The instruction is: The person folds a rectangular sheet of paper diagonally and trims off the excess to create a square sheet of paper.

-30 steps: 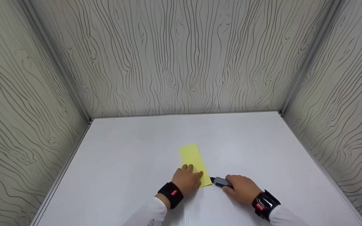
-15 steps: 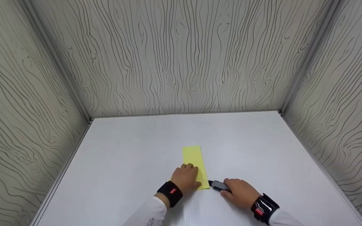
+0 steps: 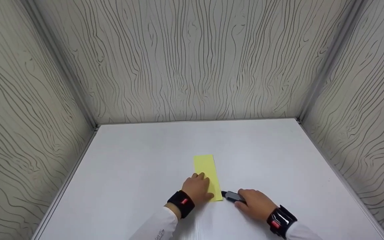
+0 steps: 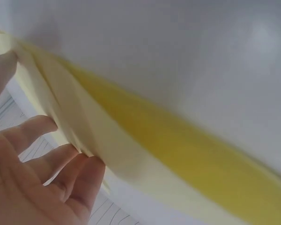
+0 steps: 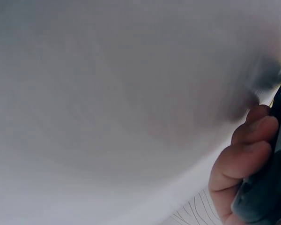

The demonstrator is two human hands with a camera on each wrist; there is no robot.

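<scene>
A yellow sheet of paper [image 3: 205,164], folded into a long strip, lies on the white table. My left hand [image 3: 197,189] rests on its near half, fingertips pressing it down. In the left wrist view the folded layers of the paper [image 4: 192,154] stand apart along one side, and the left fingers [image 4: 86,180] touch the paler layer. My right hand [image 3: 257,204] grips a grey-and-black utility knife [image 3: 234,196], its black tip right at the paper's right edge near the bottom corner. The right wrist view has the right fingers [image 5: 241,161] curled round the dark handle; the blade does not show.
The white table [image 3: 138,150] reaches back to a wall [image 3: 188,60] with a wood-grain pattern. Similar walls stand at left and right, with grey metal strips in the corners.
The paper has turned slightly upright in view, and its near end has shifted left. The left fingers have drawn closer together. The right hand and knife have moved slightly left and toward the body.
</scene>
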